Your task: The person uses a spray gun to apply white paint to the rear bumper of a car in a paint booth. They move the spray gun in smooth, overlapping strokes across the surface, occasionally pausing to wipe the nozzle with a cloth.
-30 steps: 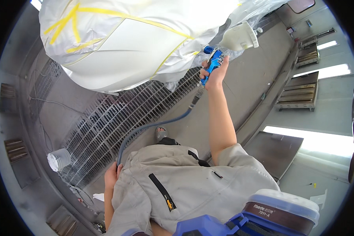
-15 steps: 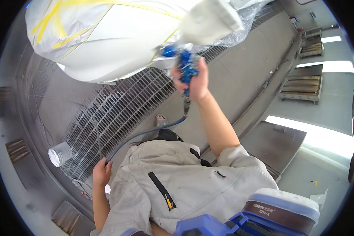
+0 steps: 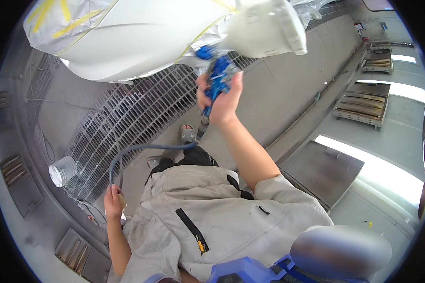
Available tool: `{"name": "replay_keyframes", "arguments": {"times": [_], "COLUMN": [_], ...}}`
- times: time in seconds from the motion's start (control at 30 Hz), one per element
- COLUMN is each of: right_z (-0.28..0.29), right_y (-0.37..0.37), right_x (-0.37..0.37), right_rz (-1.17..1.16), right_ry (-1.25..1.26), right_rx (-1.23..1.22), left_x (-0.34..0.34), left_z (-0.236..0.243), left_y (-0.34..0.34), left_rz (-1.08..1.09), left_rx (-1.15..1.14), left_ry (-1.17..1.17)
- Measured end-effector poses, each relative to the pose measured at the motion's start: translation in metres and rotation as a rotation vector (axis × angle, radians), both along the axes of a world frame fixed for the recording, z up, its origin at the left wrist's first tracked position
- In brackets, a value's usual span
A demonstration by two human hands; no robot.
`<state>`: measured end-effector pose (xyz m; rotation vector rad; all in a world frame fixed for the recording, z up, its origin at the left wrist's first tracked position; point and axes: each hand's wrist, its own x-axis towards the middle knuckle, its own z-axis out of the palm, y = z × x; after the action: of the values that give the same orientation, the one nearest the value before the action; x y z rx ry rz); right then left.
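My right hand (image 3: pixel 225 106) is wrapped round the grip of a blue spray gun (image 3: pixel 218 78), which is smeared by motion. A large whitish paint cup (image 3: pixel 267 29) sits on the gun and hides part of what lies behind it. The gun is close to a white car body panel (image 3: pixel 141 40), edged with yellow masking tape and silvery masking film (image 3: pixel 47 28). From the gun's lower end, a blue-grey air hose (image 3: pixel 146 146) bends across to my left hand (image 3: pixel 112 203), closed on it beside my waist.
Floor grating (image 3: pixel 123 113) runs beneath the panel. A whitish bucket (image 3: pixel 62 171) stands at the left, with thin lines on the floor near it. My sandalled foot (image 3: pixel 187 133) is by the grating. Metal-framed wall units (image 3: pixel 361 104) line the right side.
The spray gun has tilted and my right wrist has shifted left and down. The hose now arches in a tighter loop near my left hand. The view has shifted, showing more of my feet.
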<state>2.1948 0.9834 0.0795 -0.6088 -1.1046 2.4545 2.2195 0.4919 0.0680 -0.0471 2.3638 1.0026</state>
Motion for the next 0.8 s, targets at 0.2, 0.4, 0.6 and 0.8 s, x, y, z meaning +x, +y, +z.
{"name": "replay_keyframes", "arguments": {"times": [0.2,0.4,0.6,0.8], "right_z": [-0.03,-0.063,-0.043,-0.033], "right_y": [0.037,0.076,-0.037,-0.06], "right_x": [0.003,-0.014,-0.022,-0.009], "right_rz": [0.227,-0.38,-0.178,0.389], "right_ry": [-0.03,-0.263,-0.145,0.029], "right_rx": [0.055,-0.122,-0.171,-0.065], "left_x": [0.0,0.033,0.039,0.021], "left_z": [0.019,-0.002,-0.033,-0.009], "left_y": [0.014,0.036,-0.022,-0.051], "left_rz": [-0.37,-0.179,0.225,-0.014], "left_rx": [-0.374,-0.075,0.091,-0.244], "left_ry": [0.011,-0.097,-0.097,0.073]}}
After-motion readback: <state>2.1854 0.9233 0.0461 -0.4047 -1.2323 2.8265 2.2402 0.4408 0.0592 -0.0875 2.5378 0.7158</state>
